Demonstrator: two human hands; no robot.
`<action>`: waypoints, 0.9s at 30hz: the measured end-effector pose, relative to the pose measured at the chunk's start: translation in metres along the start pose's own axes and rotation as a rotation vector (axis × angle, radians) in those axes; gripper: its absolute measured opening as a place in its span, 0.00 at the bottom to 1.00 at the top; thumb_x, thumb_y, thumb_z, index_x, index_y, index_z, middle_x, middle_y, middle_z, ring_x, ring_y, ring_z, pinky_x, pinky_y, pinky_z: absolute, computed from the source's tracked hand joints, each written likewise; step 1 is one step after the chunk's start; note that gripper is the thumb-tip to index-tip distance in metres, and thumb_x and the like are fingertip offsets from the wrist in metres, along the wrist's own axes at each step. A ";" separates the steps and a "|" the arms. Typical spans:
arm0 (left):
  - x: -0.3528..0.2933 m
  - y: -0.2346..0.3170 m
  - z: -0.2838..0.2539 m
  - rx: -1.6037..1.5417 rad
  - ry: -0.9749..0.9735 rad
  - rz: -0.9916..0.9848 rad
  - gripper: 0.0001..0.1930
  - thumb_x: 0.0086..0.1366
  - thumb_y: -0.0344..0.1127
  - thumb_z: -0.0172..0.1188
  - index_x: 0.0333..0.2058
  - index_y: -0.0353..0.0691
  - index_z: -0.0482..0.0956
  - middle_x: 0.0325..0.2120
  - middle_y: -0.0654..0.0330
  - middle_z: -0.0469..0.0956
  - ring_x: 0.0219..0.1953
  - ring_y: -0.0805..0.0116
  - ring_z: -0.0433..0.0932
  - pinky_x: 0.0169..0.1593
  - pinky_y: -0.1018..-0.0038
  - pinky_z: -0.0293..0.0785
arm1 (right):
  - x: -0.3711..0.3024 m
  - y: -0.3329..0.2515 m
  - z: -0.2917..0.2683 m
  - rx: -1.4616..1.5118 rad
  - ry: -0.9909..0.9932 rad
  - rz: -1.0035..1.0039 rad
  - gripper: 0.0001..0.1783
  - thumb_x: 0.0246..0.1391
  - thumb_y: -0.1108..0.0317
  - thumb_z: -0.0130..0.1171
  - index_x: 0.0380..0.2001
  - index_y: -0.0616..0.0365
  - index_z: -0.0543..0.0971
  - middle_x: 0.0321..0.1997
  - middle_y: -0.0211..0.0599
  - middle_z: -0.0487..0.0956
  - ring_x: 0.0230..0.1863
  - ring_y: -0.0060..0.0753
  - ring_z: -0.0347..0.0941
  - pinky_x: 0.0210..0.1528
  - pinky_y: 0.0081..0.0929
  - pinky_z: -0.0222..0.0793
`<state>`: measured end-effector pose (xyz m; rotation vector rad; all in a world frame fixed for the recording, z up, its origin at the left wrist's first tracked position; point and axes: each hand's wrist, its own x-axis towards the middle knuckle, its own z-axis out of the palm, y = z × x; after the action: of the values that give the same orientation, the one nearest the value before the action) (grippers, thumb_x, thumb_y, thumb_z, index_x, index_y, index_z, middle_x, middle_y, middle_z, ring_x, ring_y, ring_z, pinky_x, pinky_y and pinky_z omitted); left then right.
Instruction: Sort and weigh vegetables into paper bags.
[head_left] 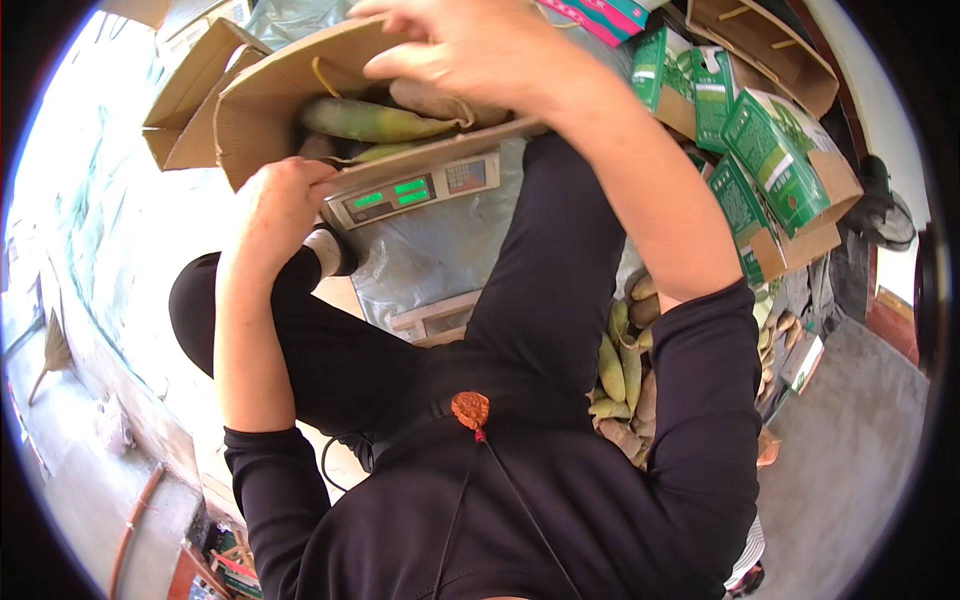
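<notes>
An open cardboard box [440,155] rests on a weighing scale [413,193] with a lit green display. Inside lie long green radishes [375,121] and a brownish root [430,98], partly covered by my arm. At the box's near left corner, my left hand [275,205] has its fingertips closed over the rim. My right hand [455,50] is over the far right side of the box, its fingers apart and nothing seen in them. Whether it touches the box's far wall, I cannot tell.
Several green printed boxes [780,160] are piled at the right, near a black fan [888,205]. Beside my right leg lies a heap of radishes and roots [630,380]. A wooden frame [435,318] stands between my legs. A broom [52,355] is at the far left.
</notes>
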<state>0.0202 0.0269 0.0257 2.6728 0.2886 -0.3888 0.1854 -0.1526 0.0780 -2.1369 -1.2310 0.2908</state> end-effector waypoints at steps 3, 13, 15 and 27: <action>0.008 -0.002 0.000 -0.046 -0.011 0.027 0.11 0.56 0.30 0.58 0.38 0.35 0.80 0.30 0.49 0.78 0.35 0.51 0.77 0.41 0.67 0.71 | -0.051 0.025 -0.038 0.207 0.132 0.291 0.19 0.50 0.68 0.61 0.46 0.62 0.77 0.36 0.40 0.79 0.35 0.34 0.76 0.40 0.30 0.71; 0.015 -0.001 0.003 -0.084 -0.044 0.023 0.14 0.59 0.28 0.56 0.44 0.33 0.78 0.36 0.51 0.80 0.37 0.64 0.80 0.43 0.71 0.72 | -0.332 0.176 0.019 0.041 0.409 0.885 0.21 0.48 0.60 0.63 0.45 0.56 0.78 0.38 0.42 0.82 0.39 0.35 0.78 0.44 0.31 0.72; 0.020 -0.015 0.011 -0.072 -0.004 0.043 0.15 0.61 0.31 0.56 0.46 0.34 0.78 0.34 0.62 0.81 0.27 0.79 0.72 0.28 0.80 0.67 | -0.391 0.184 0.068 -0.011 0.334 1.022 0.18 0.47 0.61 0.62 0.42 0.56 0.80 0.40 0.47 0.81 0.42 0.45 0.77 0.46 0.37 0.72; 0.029 -0.004 0.017 -0.078 -0.146 -0.119 0.17 0.58 0.32 0.57 0.47 0.34 0.78 0.28 0.63 0.80 0.24 0.80 0.69 0.26 0.79 0.65 | -0.575 0.130 0.214 0.803 0.901 2.098 0.05 0.52 0.66 0.60 0.31 0.54 0.77 0.25 0.33 0.77 0.24 0.32 0.77 0.23 0.33 0.69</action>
<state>0.0428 0.0268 0.0007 2.5427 0.4100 -0.5938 -0.1359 -0.5884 -0.2381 -1.5051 1.5943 0.4054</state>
